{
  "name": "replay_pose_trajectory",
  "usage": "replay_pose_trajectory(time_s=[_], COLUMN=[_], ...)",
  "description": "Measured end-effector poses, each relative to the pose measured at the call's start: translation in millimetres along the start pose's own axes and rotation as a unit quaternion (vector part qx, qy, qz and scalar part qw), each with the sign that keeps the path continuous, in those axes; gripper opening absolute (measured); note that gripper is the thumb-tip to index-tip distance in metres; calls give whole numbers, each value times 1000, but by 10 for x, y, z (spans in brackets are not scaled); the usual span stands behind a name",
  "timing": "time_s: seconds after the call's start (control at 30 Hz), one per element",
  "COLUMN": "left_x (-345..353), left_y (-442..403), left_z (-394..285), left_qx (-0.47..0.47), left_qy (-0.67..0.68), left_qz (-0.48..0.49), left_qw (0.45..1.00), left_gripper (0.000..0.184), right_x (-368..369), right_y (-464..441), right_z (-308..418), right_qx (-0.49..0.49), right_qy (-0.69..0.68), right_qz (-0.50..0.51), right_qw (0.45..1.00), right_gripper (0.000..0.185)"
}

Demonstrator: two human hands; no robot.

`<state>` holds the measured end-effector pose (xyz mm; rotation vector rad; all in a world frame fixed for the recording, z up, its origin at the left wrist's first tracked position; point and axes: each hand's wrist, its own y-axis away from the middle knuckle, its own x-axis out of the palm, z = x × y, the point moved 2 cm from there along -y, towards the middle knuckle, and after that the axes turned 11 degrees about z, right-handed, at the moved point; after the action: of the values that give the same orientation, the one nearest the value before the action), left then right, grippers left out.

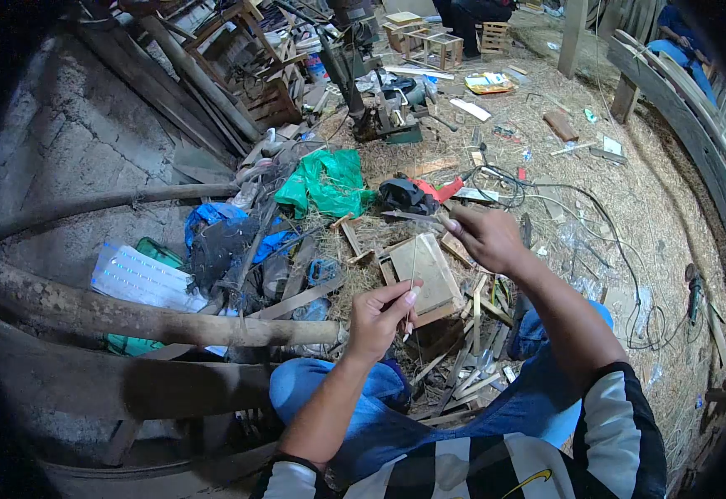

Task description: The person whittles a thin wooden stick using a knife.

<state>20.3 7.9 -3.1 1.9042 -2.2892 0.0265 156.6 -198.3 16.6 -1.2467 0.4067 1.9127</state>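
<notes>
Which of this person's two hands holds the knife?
The right hand holds the knife, its blade pointing left in the picture; the left hand instead pinches a thin stick.

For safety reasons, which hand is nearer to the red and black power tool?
Right. The right hand, holding a knife, appears just below and right of the power tool; the left hand is lower in the picture, clearly farther from it.

A yellow swoosh (536,478) shows — on the striped shirt (452,466).
</notes>
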Motion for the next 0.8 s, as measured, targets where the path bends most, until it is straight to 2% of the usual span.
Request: replay_pose_trajectory(time_s=[0.13, 0.23, 0.37, 0.63, 0.7, 0.8], left_x=[-39, -17, -43, -98, -130, -151], left_y=[-38, -41, -24, -48, -47, -56], left_z=[36, 43, 48, 37, 63, 59], left_qx=[-1, 16, 8, -24, -33, -48], left_qy=[40, 27, 17, 70, 81, 106], left_qz=[-24, -31, -15, -44, -51, -63], left_qw=[999, 999, 1000, 996, 995, 991], left_gripper=[24, 24, 24, 25, 25, 24], right_x=[5, 76, 138, 206, 222, 191], right_y=[89, 162, 117, 37, 18, -13], right_z=[187, 345, 311, 107, 33, -5], right_qx=[-22, -132, -109, -74, -21, -2], right_qy=[-66, -52, -31, -14, -4, 12], right_qz=[-11, 30, 21, -9, 16, 35], right_qw=[998, 989, 993, 997, 1000, 999], right_gripper=[36, 30, 33, 34, 33, 38])
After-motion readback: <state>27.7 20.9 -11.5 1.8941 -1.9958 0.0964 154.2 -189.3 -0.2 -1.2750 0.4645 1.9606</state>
